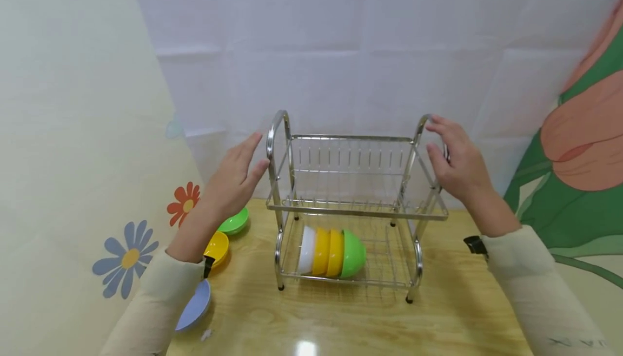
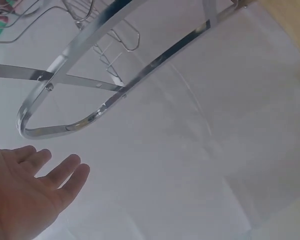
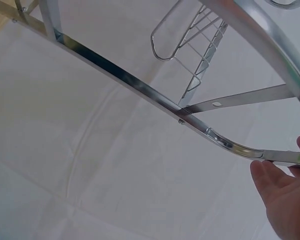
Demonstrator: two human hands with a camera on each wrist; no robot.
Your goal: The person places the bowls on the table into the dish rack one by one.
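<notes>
A two-tier metal dish rack (image 1: 357, 212) stands on the wooden table. My left hand (image 1: 231, 177) is just outside the rack's left arch, fingers extended; in the left wrist view a gap separates this hand (image 2: 35, 195) from the metal. At the top of the right arch is my right hand (image 1: 459, 158), its fingers fairly straight. The right wrist view has this hand (image 3: 285, 195) at the rail, with fingertips on both sides. On the lower tier, a white bowl (image 1: 306, 250), two yellow bowls (image 1: 319, 251) and a green bowl (image 1: 354, 254) lie sideways in a row.
Left of the rack, partly behind my left forearm, are another green bowl (image 1: 235, 222), a yellow bowl (image 1: 217, 246) and a blue bowl (image 1: 194, 308). A white cloth (image 1: 340, 47) hangs behind the rack. Flower-patterned panels stand at both sides.
</notes>
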